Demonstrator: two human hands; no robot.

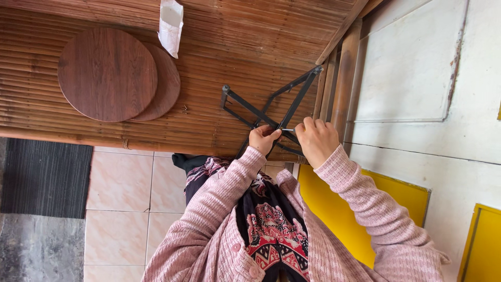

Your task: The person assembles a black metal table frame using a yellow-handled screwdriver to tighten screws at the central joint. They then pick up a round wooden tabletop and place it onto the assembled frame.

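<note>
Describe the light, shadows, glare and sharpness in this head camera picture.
Head view: soft, even daylight, no glare; the round wooden discs cast only faint shadows on the bamboo bench; the left hand, right hand and black metal frame look sharp; the scene appears turned sideways.

Bright, even daylight; soft faint shadows; no glare; sharp focus throughout; slight wide-angle stretch at edges.

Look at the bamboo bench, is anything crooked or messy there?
A little. The two round wooden boards lie overlapped, not lined up, and a torn white wrapper lies near the edge. The black metal frame that the left hand and right hand grip looks fine.
</note>
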